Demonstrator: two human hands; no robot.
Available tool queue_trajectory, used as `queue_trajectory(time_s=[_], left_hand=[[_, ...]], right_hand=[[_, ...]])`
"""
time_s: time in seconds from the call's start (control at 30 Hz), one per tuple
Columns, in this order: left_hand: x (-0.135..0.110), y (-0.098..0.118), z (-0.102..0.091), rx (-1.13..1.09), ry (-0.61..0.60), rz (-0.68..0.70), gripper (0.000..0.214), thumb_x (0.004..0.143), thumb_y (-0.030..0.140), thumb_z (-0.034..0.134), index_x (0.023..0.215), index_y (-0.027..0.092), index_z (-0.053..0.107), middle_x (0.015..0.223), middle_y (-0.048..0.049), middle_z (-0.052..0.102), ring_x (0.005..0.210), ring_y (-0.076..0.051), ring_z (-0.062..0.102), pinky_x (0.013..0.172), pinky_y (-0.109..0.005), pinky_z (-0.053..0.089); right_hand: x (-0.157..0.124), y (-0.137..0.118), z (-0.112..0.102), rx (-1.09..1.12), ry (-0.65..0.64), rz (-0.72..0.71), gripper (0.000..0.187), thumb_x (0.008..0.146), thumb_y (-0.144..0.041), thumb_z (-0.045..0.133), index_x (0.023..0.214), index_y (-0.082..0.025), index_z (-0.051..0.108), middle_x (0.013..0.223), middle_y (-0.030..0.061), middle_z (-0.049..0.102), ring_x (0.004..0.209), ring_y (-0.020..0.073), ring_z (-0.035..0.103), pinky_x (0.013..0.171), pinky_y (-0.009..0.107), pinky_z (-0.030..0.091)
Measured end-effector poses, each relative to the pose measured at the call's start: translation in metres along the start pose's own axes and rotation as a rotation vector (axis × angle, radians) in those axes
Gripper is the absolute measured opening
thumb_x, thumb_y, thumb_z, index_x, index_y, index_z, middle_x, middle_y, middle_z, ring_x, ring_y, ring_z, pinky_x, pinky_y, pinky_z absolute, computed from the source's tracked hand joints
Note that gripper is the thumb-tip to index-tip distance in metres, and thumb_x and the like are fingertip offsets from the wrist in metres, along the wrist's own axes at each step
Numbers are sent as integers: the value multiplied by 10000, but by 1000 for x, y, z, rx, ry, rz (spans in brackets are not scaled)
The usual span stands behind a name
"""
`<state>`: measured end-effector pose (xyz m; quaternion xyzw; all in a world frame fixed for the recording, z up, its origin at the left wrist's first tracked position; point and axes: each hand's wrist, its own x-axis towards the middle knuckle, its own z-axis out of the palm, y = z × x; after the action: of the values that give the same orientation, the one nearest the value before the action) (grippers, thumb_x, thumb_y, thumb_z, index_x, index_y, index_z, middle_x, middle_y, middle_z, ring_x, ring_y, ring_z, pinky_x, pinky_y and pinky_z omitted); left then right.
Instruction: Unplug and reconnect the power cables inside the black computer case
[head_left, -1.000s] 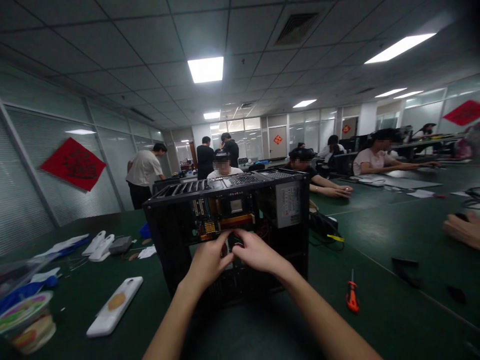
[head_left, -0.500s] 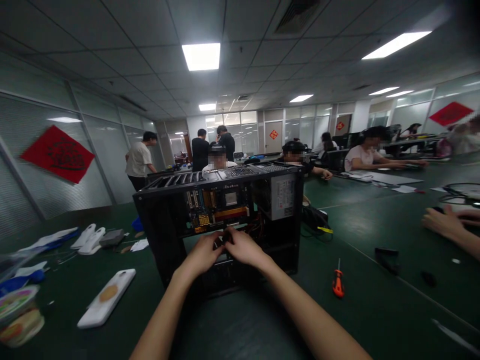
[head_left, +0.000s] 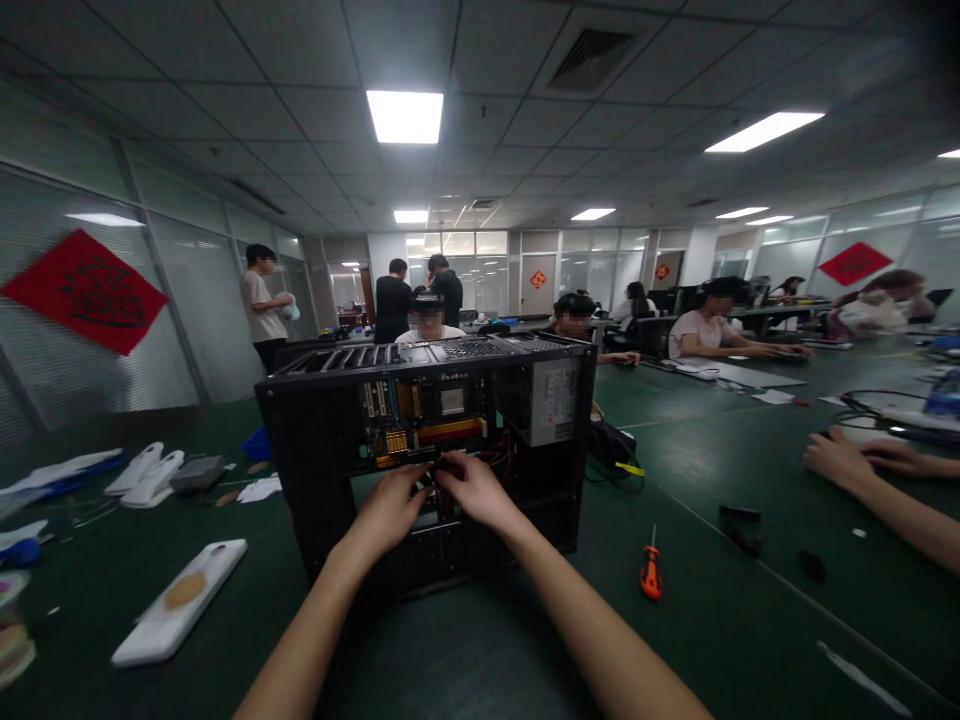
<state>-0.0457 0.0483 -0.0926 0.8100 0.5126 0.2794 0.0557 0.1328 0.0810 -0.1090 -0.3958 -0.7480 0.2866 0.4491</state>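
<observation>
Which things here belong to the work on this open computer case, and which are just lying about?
In the job, as it looks:
Computer case, open-sided
Power supply inside it
Left hand and right hand at its opening
Screwdriver, probably, though untouched

Apparently just lying about:
White phone-shaped thing
Grey box
White scrap

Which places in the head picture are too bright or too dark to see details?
In the head view, the squarish white ceiling light glares, washed out; in the same view, the boxy black metal computer case is deeply shadowed low inside.

Forearms (head_left: 577, 600) converge, left grip (head_left: 391, 505) beside right grip (head_left: 478, 490), both curled
</observation>
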Motion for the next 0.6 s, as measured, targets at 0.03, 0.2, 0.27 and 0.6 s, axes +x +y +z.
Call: queue_trajectory(time_s=[0.03,0.2,0.27,0.6], left_hand=[[0,1,0,-1,4,4,395,941,226,534,1316,166,644,1274,-135,681,1226,-270,610,1087,-407,435],[0,4,-1,-33,37,44,437,930,179,514,1356,175,610,1375,-116,630,1302,-259,565,1137,-408,403],[-1,4,0,-44,48,73,459,924,169,513,1376,171,591,1405,-110,608,1332,-253,542,1157,-402,387],[-4,6,-1,-53,69,64,464,926,193,553,1388,173,585,1399,-113,612,1309,-257,561,1138,-394,409]], right_hand=[[1,1,0,34,9,-7,253,870,-267,606,1088,-186,706,1080,76,754,1008,229,680,912,336,477],[3,2,-1,235,6,41,255,854,-315,599,1032,-167,706,976,62,749,926,212,678,807,315,509],[5,3,-1,287,-2,129,284,839,-340,605,1038,-156,688,863,49,727,799,195,664,664,283,498],[3,5,-3,400,-5,170,373,774,-348,646,1097,-162,626,640,-42,578,541,110,508,505,225,379]])
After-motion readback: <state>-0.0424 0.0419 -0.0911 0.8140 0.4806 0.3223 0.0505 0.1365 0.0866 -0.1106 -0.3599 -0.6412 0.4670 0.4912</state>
